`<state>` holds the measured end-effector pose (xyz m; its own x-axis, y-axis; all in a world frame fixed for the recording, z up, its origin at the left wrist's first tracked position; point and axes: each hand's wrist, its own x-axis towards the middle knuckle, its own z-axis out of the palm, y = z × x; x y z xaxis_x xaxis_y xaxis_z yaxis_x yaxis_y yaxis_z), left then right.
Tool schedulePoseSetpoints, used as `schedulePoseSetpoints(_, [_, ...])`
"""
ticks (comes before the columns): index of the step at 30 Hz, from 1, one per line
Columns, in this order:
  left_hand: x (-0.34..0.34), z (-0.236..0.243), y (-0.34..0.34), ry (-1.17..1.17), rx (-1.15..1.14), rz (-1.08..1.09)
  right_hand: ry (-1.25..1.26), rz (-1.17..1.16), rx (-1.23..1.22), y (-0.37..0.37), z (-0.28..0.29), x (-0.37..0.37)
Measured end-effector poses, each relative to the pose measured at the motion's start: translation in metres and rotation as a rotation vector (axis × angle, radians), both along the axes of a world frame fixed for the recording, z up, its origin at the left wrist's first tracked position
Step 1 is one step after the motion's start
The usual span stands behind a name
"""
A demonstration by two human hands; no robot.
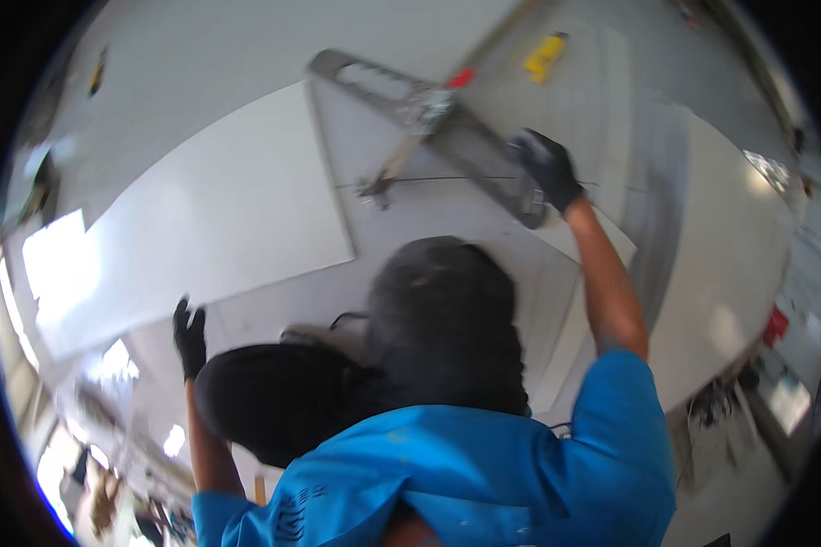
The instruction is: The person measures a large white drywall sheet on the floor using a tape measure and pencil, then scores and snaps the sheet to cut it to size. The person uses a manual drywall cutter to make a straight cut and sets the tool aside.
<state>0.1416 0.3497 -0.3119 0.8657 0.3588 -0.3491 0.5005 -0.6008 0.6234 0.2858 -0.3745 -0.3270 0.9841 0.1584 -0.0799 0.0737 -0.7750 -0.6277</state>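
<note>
My right hand (549,167), in a dark glove, reaches out at the right end of a grey slotted metal bar (470,157). Its fingers are blurred, and whether they grip the bar cannot be made out. A second, narrower bar (400,157) crosses the slotted one, with a metal joint and a red part (462,78) near the crossing. My left hand (190,335), also gloved, is at the near edge of a large white slab (219,196), its fingers apart with nothing visible between them.
A yellow tool (545,58) lies on the floor beyond the bars. Another large pale slab (725,246) stretches along the right side. A red object (775,326) sits at the far right. My dark-clothed knees (442,310) are in the middle.
</note>
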Motion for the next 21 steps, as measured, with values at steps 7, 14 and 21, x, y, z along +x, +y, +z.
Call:
schedulePoseSetpoints(7, [0.085,0.011,-0.134,0.232,0.120,-0.867,0.424,-0.002,-0.025,0.066,-0.069,-0.163])
schedulePoseSetpoints(14, [0.015,-0.068,-0.205,0.034,-0.200,-1.604,0.479,0.135,-0.209,0.079,-0.085,-0.201])
schedulePoseSetpoints(21, [-0.030,-0.047,-0.275,-0.179,-0.302,-1.864,0.618,0.099,-0.238,0.099,-0.084,-0.216])
